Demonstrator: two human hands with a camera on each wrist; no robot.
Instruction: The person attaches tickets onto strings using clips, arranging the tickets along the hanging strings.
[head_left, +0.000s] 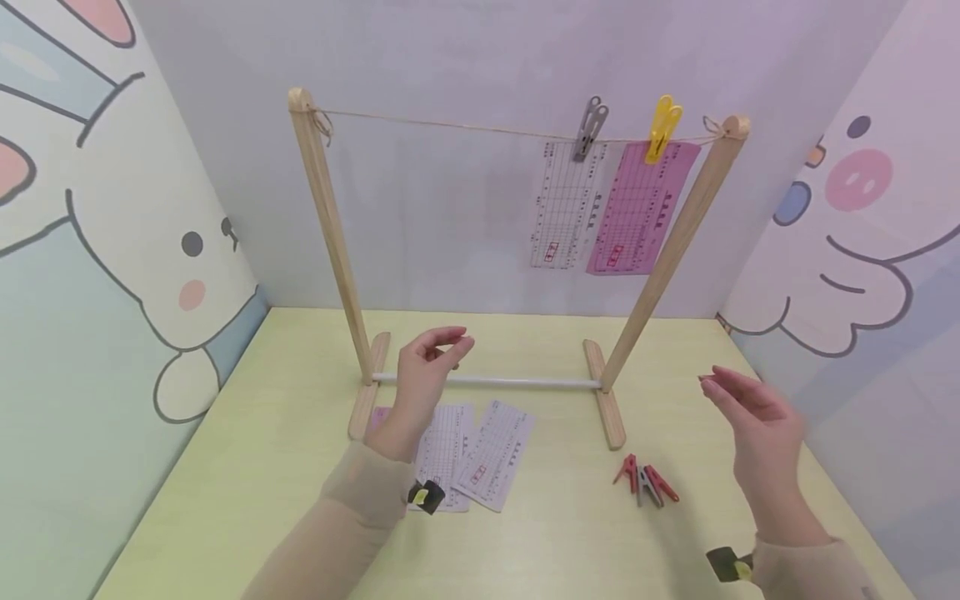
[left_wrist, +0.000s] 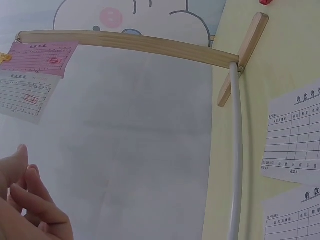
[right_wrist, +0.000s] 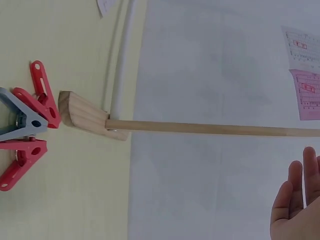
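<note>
Both hands hang in the air over the yellow table [head_left: 225, 500], so the risks lie in what sits close beneath them. At lower centre-left of the head view, the left hand [head_left: 426, 371] hovers just above the white crossbar [head_left: 525, 382] of the wooden drying rack [head_left: 330, 242]. A careless sweep there could knock the light frame, and the taut string [head_left: 450, 125] across the upper middle would shake the two hung slips. The loose white receipt slips [head_left: 480, 454] lie under its wrist and could be brushed off their spot by the sleeve.

The left hand's fingers are loosely curled, thumb near the fingertips. It seems to hold nothing, though the head view is too small to rule out something thin between them; the left wrist view shows only bare fingers.

Toward upper right, a grey clothespin [head_left: 590, 127] grips the white hung slip [head_left: 566, 204] and a yellow clothespin [head_left: 663, 127] grips the pink hung slip [head_left: 639, 208].

At lower right, the red and grey clothespins [head_left: 645, 481] lie in a small heap by the rack's foot, easy to scatter. The right hand [head_left: 757, 425] is raised beside them, fingers straight and relaxed, touching nothing.
</note>
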